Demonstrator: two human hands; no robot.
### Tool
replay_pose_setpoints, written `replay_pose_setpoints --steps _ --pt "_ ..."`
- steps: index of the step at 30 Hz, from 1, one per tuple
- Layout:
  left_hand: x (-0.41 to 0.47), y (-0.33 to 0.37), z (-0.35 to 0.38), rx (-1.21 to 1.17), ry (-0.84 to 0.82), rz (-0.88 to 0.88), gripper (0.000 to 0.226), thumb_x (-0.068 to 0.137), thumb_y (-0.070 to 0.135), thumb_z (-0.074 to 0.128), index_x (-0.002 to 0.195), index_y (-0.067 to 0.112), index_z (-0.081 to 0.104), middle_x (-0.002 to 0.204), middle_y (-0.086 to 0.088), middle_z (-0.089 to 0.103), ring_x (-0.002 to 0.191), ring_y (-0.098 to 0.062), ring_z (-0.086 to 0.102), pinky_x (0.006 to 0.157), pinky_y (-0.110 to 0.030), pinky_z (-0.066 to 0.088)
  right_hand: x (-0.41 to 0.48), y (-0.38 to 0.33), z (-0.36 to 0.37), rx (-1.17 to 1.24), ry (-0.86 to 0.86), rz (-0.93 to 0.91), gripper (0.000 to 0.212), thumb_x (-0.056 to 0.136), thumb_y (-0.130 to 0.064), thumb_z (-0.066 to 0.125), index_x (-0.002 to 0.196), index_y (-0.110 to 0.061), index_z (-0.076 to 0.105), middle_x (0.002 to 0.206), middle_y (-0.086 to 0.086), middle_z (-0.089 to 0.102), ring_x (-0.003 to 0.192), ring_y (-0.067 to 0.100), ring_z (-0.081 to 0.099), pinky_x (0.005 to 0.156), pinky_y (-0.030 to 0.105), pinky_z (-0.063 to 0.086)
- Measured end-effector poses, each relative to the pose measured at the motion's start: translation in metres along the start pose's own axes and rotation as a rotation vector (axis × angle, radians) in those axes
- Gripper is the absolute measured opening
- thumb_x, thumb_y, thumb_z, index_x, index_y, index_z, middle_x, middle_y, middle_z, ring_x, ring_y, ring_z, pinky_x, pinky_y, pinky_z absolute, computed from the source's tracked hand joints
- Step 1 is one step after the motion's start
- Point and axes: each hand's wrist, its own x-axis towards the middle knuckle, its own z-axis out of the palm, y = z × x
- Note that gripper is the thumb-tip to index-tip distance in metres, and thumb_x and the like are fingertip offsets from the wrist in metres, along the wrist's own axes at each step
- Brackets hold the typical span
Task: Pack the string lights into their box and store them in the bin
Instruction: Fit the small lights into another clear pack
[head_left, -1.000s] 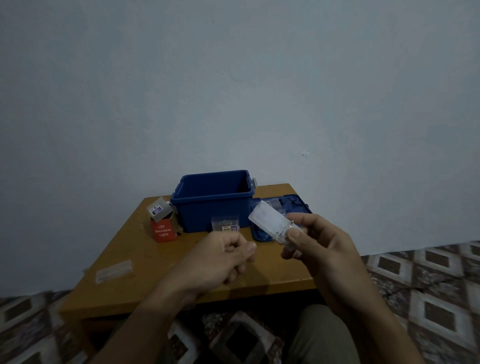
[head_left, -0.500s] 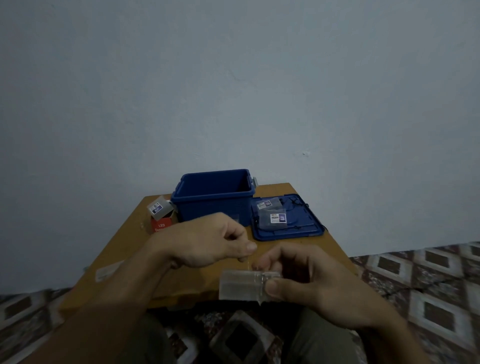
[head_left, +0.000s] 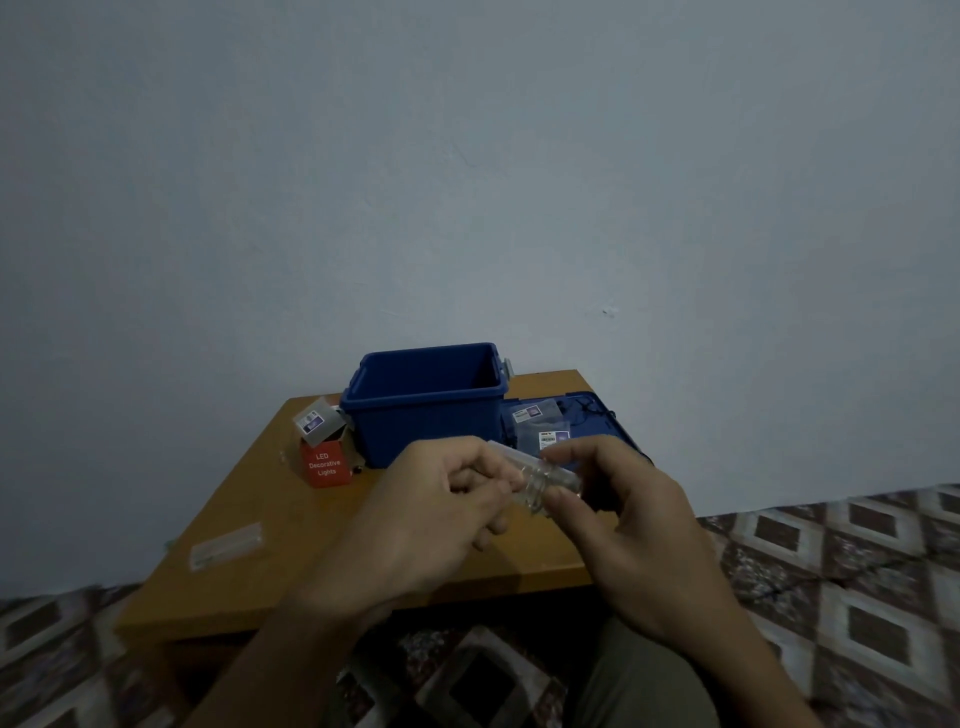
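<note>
Higher now: clear plastic case (head_left: 551, 472)

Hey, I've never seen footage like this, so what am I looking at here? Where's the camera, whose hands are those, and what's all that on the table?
No machine here: a person works with bare hands, and the camera sits on their head, looking forward and down, so you see what they see. The left hand and right hand together hold a small clear plastic case above a wooden table. On the table stands an open blue bin, with its blue lid lying flat to the right and two clear packets on it. Left of the bin is a red box marked LED Decorative Lights, with another clear packet resting on top. A flat clear piece lies near the table's left edge.
</note>
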Motion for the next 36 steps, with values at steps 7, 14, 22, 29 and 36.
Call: replay_pose_setpoints --steps 7,14,22,29,36 --pt "0.0 -0.006 0.01 -0.413 0.1 -0.23 0.026 0.091 0.015 0.071 0.112 0.011 0.056 0.078 -0.012 0.076 0.063 -0.018 0.068 0.056 -0.028 0.048 -0.001 0.005 0.009 0.049 0.107 -0.034 0.023 0.093 -0.02 0.069 0.111 -0.032 0.064 0.087 -0.022 0.058 0.08 0.009 0.059 0.064 0.014 0.045" --pt "0.005 -0.01 0.013 -0.495 -0.019 -0.254 0.016 0.094 0.018 0.066 0.092 0.003 0.072 0.076 -0.007 0.073 0.064 -0.014 0.066 0.061 -0.027 0.045 0.0 0.007 0.011 0.168 0.079 -0.005 0.034 0.095 -0.015 0.066 0.123 -0.035 0.064 0.086 -0.006 0.058 0.078 0.011 0.057 0.065 0.012 0.043" --pt "0.006 -0.019 0.009 -0.396 -0.018 -0.15 0.015 0.095 0.019 0.064 0.096 0.005 0.07 0.082 -0.009 0.076 0.069 -0.016 0.068 0.064 -0.029 0.044 0.003 0.011 0.003 0.352 -0.097 0.113 0.03 0.096 -0.02 0.063 0.114 -0.043 0.068 0.078 0.003 0.065 0.076 0.02 0.065 0.069 0.026 0.055" --pt "0.009 -0.028 0.011 -0.357 0.032 -0.058 0.015 0.094 0.021 0.064 0.094 0.008 0.071 0.08 -0.008 0.076 0.068 -0.018 0.069 0.065 -0.032 0.044 0.003 0.006 0.005 0.492 -0.091 0.228 0.031 0.085 -0.034 0.065 0.116 -0.033 0.068 0.077 0.002 0.064 0.077 0.023 0.066 0.074 0.031 0.057" --pt "0.011 -0.046 0.008 -0.518 -0.02 -0.027 0.021 0.085 0.029 0.067 0.09 0.009 0.073 0.07 -0.009 0.067 0.059 -0.014 0.058 0.055 -0.025 0.039 0.004 0.001 0.019 0.929 -0.175 0.497 0.031 0.084 -0.009 0.066 0.113 -0.007 0.072 0.082 0.011 0.066 0.067 0.021 0.061 0.07 0.039 0.052"
